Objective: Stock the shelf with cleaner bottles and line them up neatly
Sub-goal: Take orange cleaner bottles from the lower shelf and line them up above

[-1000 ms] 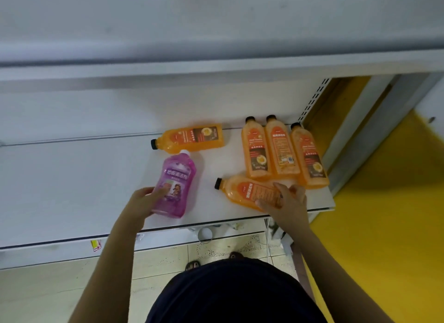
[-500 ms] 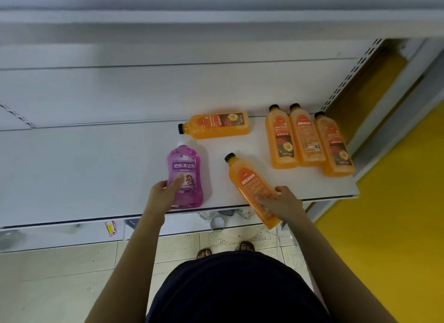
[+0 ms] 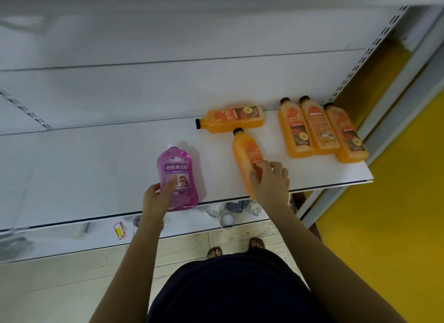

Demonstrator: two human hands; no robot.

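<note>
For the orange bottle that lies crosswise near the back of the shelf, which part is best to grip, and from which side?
Grip the crosswise orange bottle around its broad labelled body, coming from above and the front. It lies flat with its black cap pointing left; the neck is narrow, and another orange bottle almost touches its front.

The right hand (image 3: 270, 181) hides the lower end of the orange bottle (image 3: 245, 154) at the shelf's (image 3: 96, 168) front edge. Clutter (image 3: 230, 208) beneath is too blurred to identify.
</note>
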